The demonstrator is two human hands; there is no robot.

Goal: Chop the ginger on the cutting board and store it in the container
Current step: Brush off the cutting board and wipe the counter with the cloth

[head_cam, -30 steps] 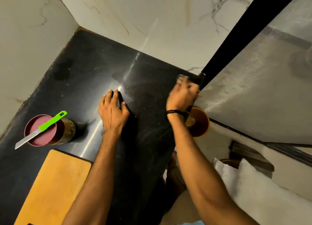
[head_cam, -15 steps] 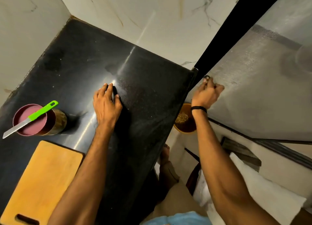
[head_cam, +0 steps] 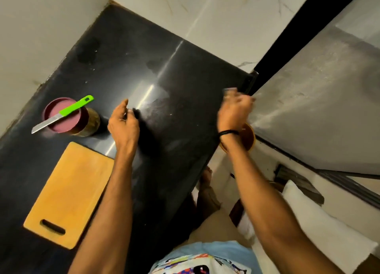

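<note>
Knife (head_cam: 61, 114) across lidded container (head_cam: 71, 117), bare cutting board (head_cam: 70, 193), no legible writing

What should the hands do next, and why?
Probably the left hand should reach over and lift the green-handled knife off the container. The knife lies across the container's lid, the cutting board is bare, and no ginger shows anywhere. The right hand is blurred at the counter edge, so I cannot tell what it holds.
</note>
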